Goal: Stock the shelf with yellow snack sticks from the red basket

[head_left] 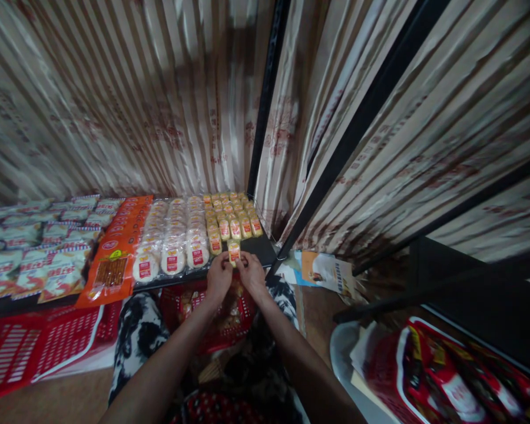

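Both my hands meet at the front edge of a low black shelf (pixel 265 248). My left hand (pixel 218 278) and my right hand (pixel 251 273) pinch a small yellow snack packet (pixel 234 250) with a red label between their fingertips. The packet stands at the front of several rows of the same yellow packets (pixel 229 215). To their left lie rows of round white cakes in clear wrappers (pixel 176 235).
Orange snack bags (pixel 115 259) and white-and-blue bags (pixel 35 247) fill the shelf's left part. A red basket (pixel 221 321) with goods sits under my hands, another red basket (pixel 39 347) lies left, red bags (pixel 446 383) right. Striped curtains hang behind black posts (pixel 265 100).
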Motion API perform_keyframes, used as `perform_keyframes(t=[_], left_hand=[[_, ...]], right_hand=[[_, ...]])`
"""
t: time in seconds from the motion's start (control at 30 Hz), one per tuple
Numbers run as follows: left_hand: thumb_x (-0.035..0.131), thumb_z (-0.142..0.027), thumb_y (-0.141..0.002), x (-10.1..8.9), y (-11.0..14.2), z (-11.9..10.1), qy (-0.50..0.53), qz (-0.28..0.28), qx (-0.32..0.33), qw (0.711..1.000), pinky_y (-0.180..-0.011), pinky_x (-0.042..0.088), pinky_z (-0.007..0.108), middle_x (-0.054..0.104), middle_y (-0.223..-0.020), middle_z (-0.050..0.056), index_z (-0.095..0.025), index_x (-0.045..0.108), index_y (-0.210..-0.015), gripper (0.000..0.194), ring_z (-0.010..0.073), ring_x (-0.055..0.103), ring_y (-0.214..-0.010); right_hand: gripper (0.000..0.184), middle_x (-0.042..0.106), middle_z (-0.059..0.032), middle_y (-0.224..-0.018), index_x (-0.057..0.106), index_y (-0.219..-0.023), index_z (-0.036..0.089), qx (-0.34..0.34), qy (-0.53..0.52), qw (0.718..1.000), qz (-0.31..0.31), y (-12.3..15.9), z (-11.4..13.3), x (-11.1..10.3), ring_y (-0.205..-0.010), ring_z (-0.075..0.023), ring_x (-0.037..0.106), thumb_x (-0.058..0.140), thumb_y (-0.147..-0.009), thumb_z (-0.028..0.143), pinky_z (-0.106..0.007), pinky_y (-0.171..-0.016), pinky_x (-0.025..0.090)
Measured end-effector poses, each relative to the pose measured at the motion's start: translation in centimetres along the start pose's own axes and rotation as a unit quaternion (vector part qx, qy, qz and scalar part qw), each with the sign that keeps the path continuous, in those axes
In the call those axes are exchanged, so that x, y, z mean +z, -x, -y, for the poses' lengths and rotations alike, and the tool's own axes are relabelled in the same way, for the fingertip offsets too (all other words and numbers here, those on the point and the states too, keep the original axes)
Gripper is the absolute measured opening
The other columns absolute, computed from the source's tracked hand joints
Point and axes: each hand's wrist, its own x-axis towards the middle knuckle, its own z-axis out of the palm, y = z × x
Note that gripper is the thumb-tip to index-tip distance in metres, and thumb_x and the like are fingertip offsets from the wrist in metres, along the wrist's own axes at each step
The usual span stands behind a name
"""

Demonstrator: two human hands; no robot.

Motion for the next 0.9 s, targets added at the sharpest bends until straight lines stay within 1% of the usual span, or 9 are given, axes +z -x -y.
perform_keyframes(t=[0.1, 0.23, 0.33, 0.53, 0.73, 0.9], left_hand=[[0.044, -0.01, -0.078, 0.1, -0.7, -0.3, -0.011, 0.007, 0.009, 1.0, -0.091, 0.047, 0.035, 0.067, -0.105, 0.007, -0.017, 0.062, -0.103, 0.031, 0.0168, 0.062, -0.096], [0.045, -0.012, -0.079, 0.4, -1.4, -0.4, -0.028, 0.01, 0.011, 0.999, -0.091, 0.048, 0.036, 0.068, -0.104, 0.007, -0.017, 0.062, -0.103, 0.03, 0.0173, 0.062, -0.095], [0.046, -0.011, -0.078, 0.5, -1.5, -0.5, -0.043, 0.004, 0.021, 0.999, -0.094, 0.046, 0.035, 0.066, -0.109, 0.008, -0.016, 0.062, -0.105, 0.032, 0.0183, 0.061, -0.102], [0.047, -0.007, -0.076, 0.7, -1.5, -0.8, -0.098, -0.002, 0.032, 0.995, -0.103, 0.039, 0.035, 0.061, -0.121, 0.013, -0.009, 0.058, -0.116, 0.042, 0.0203, 0.055, -0.115], [0.044, -0.005, -0.075, 0.8, -1.4, -0.7, -0.123, 0.013, 0.062, 0.99, -0.109, 0.034, 0.035, 0.057, -0.129, 0.012, -0.011, 0.057, -0.119, 0.046, 0.0196, 0.05, -0.122], [0.044, -0.003, -0.072, 0.8, -1.7, -0.4, -0.138, 0.018, 0.08, 0.987, -0.108, 0.034, 0.037, 0.057, -0.129, 0.011, -0.013, 0.057, -0.119, 0.051, 0.0214, 0.051, -0.121]], right_hand=[[0.02, 0.065, -0.0056, -0.087, 0.065, -0.096, 0.019, 0.0, 0.011, 1.0, -0.008, -0.9, 0.0, 0.5, -0.078, -0.0175, 0.061, 0.053, -0.082, 0.027, -0.029, -0.076, 0.048], [0.021, 0.066, -0.0062, -0.087, 0.065, -0.097, 0.018, 0.003, 0.014, 1.0, -0.006, -1.8, 0.2, 0.8, -0.08, -0.0176, 0.061, 0.051, -0.084, 0.027, -0.029, -0.078, 0.046], [0.021, 0.066, -0.0058, -0.088, 0.065, -0.097, 0.018, 0.008, 0.017, 1.0, -0.005, -2.3, 0.4, 1.0, -0.081, -0.017, 0.06, 0.05, -0.084, 0.025, -0.027, -0.078, 0.046], [0.02, 0.066, -0.0056, -0.088, 0.065, -0.097, 0.018, 0.035, 0.027, 0.999, 0.001, -3.2, 1.0, 1.4, -0.081, -0.0163, 0.061, 0.051, -0.085, 0.026, -0.026, -0.077, 0.045], [0.019, 0.065, -0.0055, -0.092, 0.065, -0.098, 0.019, 0.049, 0.022, 0.998, 0.014, -4.1, 1.4, 1.8, -0.079, -0.0149, 0.062, 0.053, -0.084, 0.024, -0.025, -0.076, 0.046], [0.018, 0.065, -0.0047, -0.09, 0.066, -0.094, 0.02, 0.035, 0.027, 0.999, 0.006, -4.6, 1.2, 2.4, -0.077, -0.015, 0.061, 0.052, -0.084, 0.025, -0.025, -0.073, 0.046]])
